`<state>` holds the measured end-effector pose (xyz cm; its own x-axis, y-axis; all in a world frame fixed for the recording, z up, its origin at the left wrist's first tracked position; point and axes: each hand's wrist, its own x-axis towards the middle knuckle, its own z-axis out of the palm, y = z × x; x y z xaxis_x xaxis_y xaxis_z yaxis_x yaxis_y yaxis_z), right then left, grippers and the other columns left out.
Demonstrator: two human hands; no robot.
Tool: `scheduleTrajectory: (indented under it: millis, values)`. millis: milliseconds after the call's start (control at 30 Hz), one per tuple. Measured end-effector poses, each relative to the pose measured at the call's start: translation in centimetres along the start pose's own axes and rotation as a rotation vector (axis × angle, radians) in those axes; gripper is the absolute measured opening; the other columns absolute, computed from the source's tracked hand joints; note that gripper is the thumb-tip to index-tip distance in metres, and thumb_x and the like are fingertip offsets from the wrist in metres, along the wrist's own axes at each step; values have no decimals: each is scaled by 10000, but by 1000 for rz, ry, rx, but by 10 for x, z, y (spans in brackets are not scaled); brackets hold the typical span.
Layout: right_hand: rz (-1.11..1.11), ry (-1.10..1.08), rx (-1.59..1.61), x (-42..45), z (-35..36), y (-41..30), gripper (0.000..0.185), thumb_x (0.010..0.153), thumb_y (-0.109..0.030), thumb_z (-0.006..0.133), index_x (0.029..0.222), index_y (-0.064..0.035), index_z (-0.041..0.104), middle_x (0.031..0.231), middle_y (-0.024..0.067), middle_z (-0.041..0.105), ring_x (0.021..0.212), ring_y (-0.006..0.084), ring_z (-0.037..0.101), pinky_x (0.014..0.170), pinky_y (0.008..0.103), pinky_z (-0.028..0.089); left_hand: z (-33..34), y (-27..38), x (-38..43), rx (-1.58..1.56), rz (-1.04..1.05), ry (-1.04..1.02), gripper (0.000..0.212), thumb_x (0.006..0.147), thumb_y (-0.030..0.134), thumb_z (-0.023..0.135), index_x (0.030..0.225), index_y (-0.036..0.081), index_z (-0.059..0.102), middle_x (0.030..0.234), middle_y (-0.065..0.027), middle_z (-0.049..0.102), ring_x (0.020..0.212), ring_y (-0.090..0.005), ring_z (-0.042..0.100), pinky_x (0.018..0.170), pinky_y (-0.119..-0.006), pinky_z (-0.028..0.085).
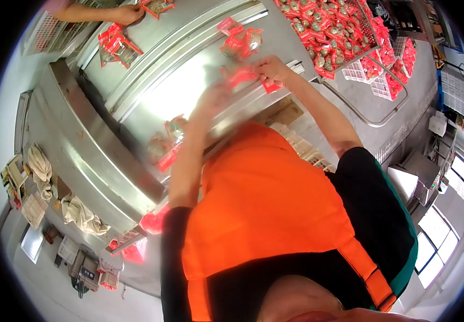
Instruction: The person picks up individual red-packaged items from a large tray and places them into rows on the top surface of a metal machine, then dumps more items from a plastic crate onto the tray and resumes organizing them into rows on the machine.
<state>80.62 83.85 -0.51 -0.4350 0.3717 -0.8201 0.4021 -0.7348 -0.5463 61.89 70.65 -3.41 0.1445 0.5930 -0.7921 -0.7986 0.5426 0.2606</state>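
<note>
My right hand [273, 71] pinches the edge of a red-and-clear plastic food packet [243, 75] above the front edge of the steel worktable [175, 86]. Motion blurs my left hand [216, 96], which is close to the packet's left end; its grip cannot be made out. Another red packet corner [271, 87] shows just below my right hand. Farther back on the steel lies a small group of filled packets [238, 42]. More filled packets [167, 141] sit by my left forearm, partly hidden by it.
Across the table, another person's hand [129, 14] touches a packet [157, 6], near more packets [118, 48]. A large basket [371, 28] heaped with packets stands at right, beside white crates [383, 86] and a bent metal rail [381, 122]. A curved steel housing [95, 141] rises at left.
</note>
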Motion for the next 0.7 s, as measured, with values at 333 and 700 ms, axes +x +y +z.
scheduleTrajectory:
  millis: [333, 700]
  values:
    - [-674, 236, -1147, 11, 54, 54, 135, 728, -131, 526, 722, -54, 638, 804, 158, 620, 760, 335, 595, 663, 441, 457, -93, -46, -18, 1126, 732, 362, 97, 761, 94, 704, 813, 12, 701, 660, 0, 635, 533, -31, 474, 483, -202, 392]
    - [-553, 99, -1470, 9, 84, 9, 346, 736, -213, 607, 1050, -67, 597, 966, 199, 585, 958, 359, 577, 764, 424, 481, -56, -13, -32, 1353, 321, 253, 165, 679, 149, 714, 740, 0, 674, 609, -40, 586, 570, -111, 506, 540, -282, 421]
